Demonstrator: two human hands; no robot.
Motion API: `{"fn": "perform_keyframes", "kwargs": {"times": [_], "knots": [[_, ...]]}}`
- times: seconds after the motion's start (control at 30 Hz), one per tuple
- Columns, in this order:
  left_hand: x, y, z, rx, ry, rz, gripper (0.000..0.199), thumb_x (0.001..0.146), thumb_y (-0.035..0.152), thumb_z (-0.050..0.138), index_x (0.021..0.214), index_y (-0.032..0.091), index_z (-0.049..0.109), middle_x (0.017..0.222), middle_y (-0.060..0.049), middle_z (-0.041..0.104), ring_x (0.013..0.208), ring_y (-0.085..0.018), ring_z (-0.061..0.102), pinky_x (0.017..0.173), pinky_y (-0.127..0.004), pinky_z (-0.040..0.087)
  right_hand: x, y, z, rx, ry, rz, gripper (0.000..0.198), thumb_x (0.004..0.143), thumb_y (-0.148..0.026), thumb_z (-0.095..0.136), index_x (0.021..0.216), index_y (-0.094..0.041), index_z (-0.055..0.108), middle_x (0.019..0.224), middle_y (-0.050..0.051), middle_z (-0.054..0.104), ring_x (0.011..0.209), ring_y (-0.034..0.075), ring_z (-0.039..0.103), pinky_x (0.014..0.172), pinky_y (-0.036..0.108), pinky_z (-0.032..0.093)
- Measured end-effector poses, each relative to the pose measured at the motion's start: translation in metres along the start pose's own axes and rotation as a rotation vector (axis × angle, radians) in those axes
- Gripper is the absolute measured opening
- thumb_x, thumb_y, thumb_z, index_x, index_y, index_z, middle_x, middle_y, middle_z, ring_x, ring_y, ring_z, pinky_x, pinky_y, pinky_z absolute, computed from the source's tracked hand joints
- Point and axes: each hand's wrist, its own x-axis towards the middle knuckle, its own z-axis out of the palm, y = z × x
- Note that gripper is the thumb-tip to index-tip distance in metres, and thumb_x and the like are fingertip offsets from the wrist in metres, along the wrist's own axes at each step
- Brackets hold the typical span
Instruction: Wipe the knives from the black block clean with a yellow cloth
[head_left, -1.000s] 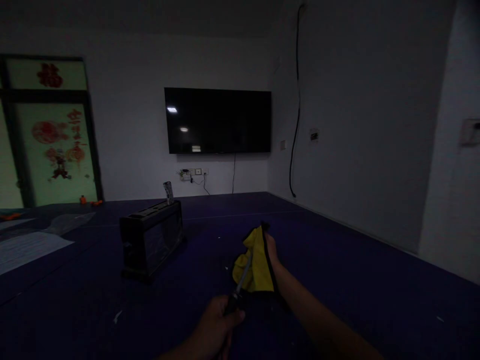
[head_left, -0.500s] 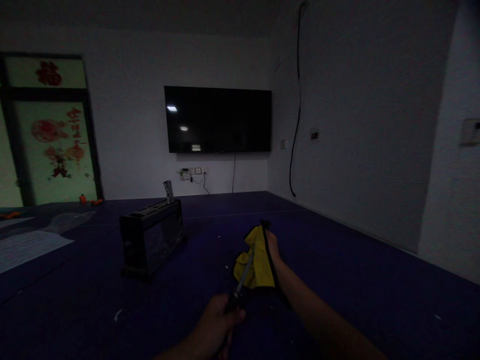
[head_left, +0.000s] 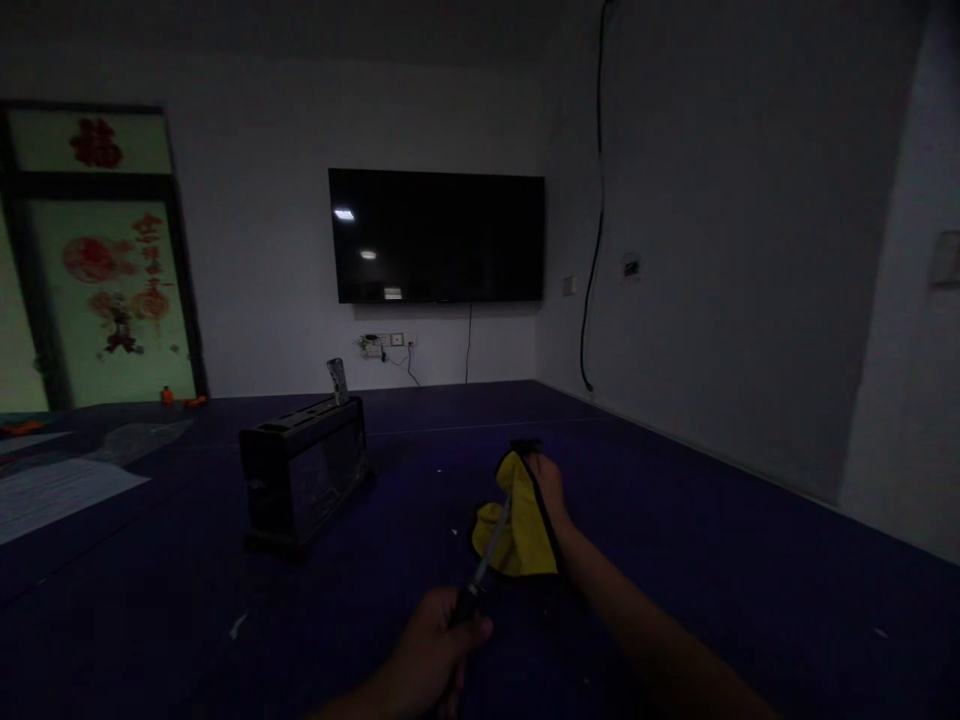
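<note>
My left hand (head_left: 431, 645), low in the middle of the head view, is closed round the black handle of a tool with a long narrow grey blade or shaft (head_left: 489, 555). Too dim to tell which kind it is. The blade points up and away, and its far end lies against a yellow cloth with black edging (head_left: 529, 530). My right hand (head_left: 549, 485) grips this cloth near its upper edge, its fingers partly hidden behind the folds. The cloth hangs down beside the blade.
Left of my hands, a dark box-shaped appliance (head_left: 300, 475) stands on the dark blue surface (head_left: 420, 520), with a patterned upright piece (head_left: 338, 380) on top. Pale sheets (head_left: 67, 495) lie farther left. A television (head_left: 439, 238) and a hanging cable (head_left: 592, 280) are on the walls.
My right hand and the yellow cloth have shifted slightly right. My left hand keeps its hold on the tool almost in place.
</note>
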Motion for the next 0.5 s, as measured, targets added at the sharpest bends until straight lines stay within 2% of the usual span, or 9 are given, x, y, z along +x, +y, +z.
{"fn": "perform_keyframes", "kwargs": {"times": [0.1,0.23,0.4,0.5], "knots": [[0.001,-0.002,-0.001,0.007,-0.001,-0.011,0.052,0.059,0.066,0.058,0.079,0.021,0.041,0.034,0.011,0.041,0.024,-0.008,0.034,0.027,-0.018,0.020,-0.002,-0.002,0.001,-0.085,0.094,-0.048,0.029,0.078,-0.025,0.056,0.051,-0.019,0.046,0.048,-0.006,0.042,0.047,0.010,0.037,0.051,0.023,0.029],[0.003,-0.003,-0.001,0.000,-0.007,-0.012,0.053,0.058,0.067,0.058,0.079,0.020,0.042,0.033,0.011,0.041,0.024,-0.008,0.034,0.026,-0.018,0.020,-0.006,-0.008,0.003,-0.121,0.140,-0.075,0.029,0.075,-0.022,0.055,0.048,-0.021,0.045,0.045,-0.005,0.039,0.048,0.013,0.038,0.051,0.024,0.027],[0.002,0.000,0.001,-0.014,0.014,-0.004,0.054,0.055,0.067,0.060,0.077,0.020,0.042,0.033,0.010,0.041,0.023,-0.008,0.033,0.024,-0.017,0.022,-0.009,-0.018,0.005,-0.028,0.114,-0.040,0.027,0.073,-0.023,0.058,0.049,-0.020,0.046,0.046,-0.006,0.042,0.048,0.011,0.038,0.050,0.023,0.027],[0.001,0.001,0.001,-0.007,0.036,-0.003,0.056,0.054,0.067,0.059,0.079,0.019,0.043,0.033,0.011,0.040,0.023,-0.008,0.032,0.024,-0.017,0.023,-0.015,-0.024,0.010,0.099,0.045,0.033,0.031,0.074,-0.033,0.057,0.049,-0.021,0.044,0.043,-0.005,0.043,0.047,0.013,0.042,0.048,0.024,0.031]]}}
